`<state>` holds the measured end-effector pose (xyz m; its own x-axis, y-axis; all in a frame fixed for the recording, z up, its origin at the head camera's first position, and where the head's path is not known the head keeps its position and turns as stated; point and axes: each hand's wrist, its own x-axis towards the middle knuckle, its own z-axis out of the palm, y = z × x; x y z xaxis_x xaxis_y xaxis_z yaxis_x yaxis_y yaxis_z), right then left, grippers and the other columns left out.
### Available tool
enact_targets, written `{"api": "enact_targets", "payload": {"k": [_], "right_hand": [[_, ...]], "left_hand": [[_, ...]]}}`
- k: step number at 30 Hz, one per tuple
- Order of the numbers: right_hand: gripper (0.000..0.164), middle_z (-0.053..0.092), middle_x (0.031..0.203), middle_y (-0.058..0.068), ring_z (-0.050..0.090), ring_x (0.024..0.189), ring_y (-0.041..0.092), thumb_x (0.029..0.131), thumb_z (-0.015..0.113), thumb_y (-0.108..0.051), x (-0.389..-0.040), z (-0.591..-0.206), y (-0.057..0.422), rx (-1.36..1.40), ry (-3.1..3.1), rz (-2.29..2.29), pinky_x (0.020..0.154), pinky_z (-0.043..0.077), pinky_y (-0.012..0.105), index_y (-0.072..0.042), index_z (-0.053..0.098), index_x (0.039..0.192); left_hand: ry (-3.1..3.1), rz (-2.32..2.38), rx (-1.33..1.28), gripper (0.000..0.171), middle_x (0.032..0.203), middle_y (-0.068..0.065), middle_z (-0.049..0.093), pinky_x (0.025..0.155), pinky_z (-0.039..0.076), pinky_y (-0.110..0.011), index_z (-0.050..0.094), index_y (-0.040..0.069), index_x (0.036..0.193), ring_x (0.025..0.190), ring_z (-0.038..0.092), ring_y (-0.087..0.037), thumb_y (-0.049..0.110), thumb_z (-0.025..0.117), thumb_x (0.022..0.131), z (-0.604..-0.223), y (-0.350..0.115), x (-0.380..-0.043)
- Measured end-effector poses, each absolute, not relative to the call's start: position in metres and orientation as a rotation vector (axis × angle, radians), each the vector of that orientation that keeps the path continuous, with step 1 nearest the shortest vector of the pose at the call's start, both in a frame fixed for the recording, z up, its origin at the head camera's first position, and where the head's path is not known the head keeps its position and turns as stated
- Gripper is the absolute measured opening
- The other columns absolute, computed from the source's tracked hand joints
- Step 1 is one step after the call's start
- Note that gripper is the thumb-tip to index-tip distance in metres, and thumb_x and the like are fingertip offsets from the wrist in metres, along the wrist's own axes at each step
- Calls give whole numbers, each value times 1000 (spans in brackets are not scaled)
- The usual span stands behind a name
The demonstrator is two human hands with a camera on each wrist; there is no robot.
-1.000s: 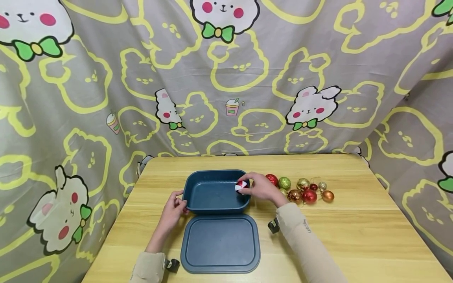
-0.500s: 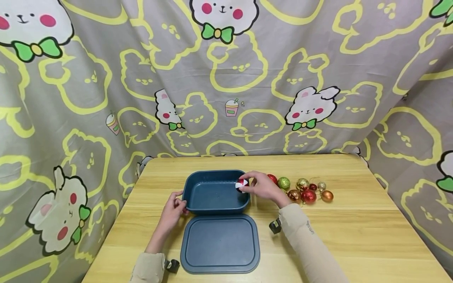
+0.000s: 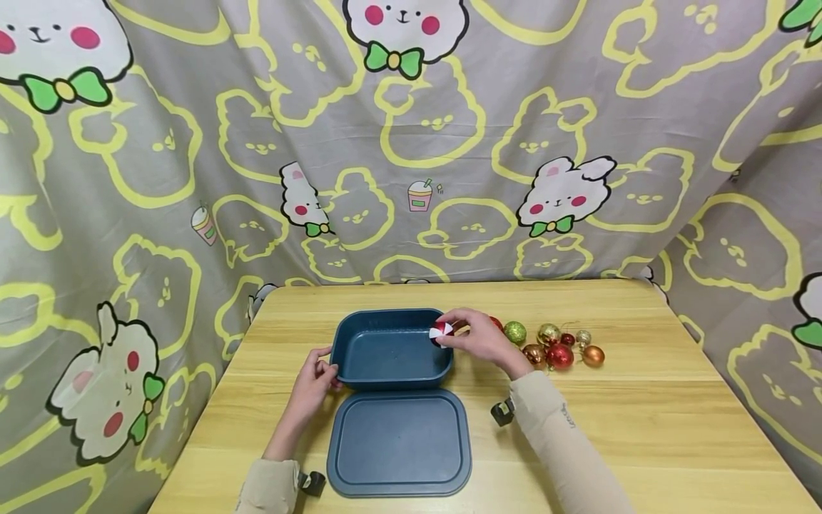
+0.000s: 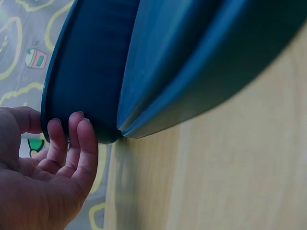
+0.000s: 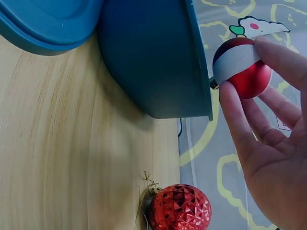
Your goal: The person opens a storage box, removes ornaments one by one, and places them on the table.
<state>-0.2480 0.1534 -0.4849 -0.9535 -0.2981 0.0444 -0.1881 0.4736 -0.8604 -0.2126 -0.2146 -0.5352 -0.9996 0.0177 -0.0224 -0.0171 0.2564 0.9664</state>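
Observation:
A dark blue plastic box [image 3: 385, 382] stands on the wooden table. My left hand [image 3: 316, 382] holds its left end, and the left wrist view shows curled fingers [image 4: 86, 153] against the wall. Over the box's right end, my right hand [image 3: 478, 339] pinches a red-and-white Christmas ball [image 3: 441, 333] between thumb and fingers. Up close in the right wrist view, this bauble [image 5: 252, 79] is beside the rim, its small cap toward the box. The matching blue lid [image 3: 399, 442] lies flat in front of the box.
Several Christmas balls lie right of the box, among them a green one [image 3: 515, 333], a shiny red one [image 3: 561, 355] and an orange one [image 3: 594, 355]. A faceted red ball [image 5: 180, 208] is near my right hand. Behind the table [image 3: 642, 414] hangs a patterned curtain [image 3: 359, 128].
My right hand has risen slightly and shifted a little right, still pinching the red-and-white Christmas ball. The left hand, box and lid stay in place.

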Motion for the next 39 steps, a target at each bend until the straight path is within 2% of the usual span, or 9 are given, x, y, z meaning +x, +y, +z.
{"api": "enact_targets", "payload": {"k": [3,10,26,33,39], "right_hand": [[35,71,116,-1,67,105,19,88,85,-33,-247,-485,156,-417,2607,-1495,86,58,34,-24,75,120],[37,71,117,4,67,100,20,89,84,-28,-243,-483,167,-478,2633,-1474,84,58,33,-18,74,123],[37,70,117,7,69,99,21,90,83,-26,-231,-485,217,-409,2694,-1463,83,58,33,-15,72,124],[38,69,120,9,67,99,22,91,82,-28,-226,-491,225,-402,2680,-1461,82,58,35,-15,72,125],[38,68,116,8,66,95,20,89,84,-24,-224,-497,225,-379,2711,-1455,80,58,27,-14,72,124]], "left_hand": [[2465,1892,-7,43,79,-11,59,67,61,-26,45,-3,146,67,67,-20,-1,54,104,-534,-215,-212],[2466,1886,-8,44,79,-11,60,67,61,-26,45,-3,147,67,67,-21,0,55,104,-534,-215,-212],[2466,1878,-23,45,80,-11,60,68,61,-27,44,-4,148,69,67,-22,0,54,104,-536,-217,-215],[2445,1859,-36,46,78,-11,59,67,61,-28,41,-8,147,68,68,-25,-5,52,103,-536,-217,-217],[2455,1879,-26,45,77,-8,59,66,61,-26,43,-5,148,67,67,-21,-1,54,104,-538,-217,-216]]}}
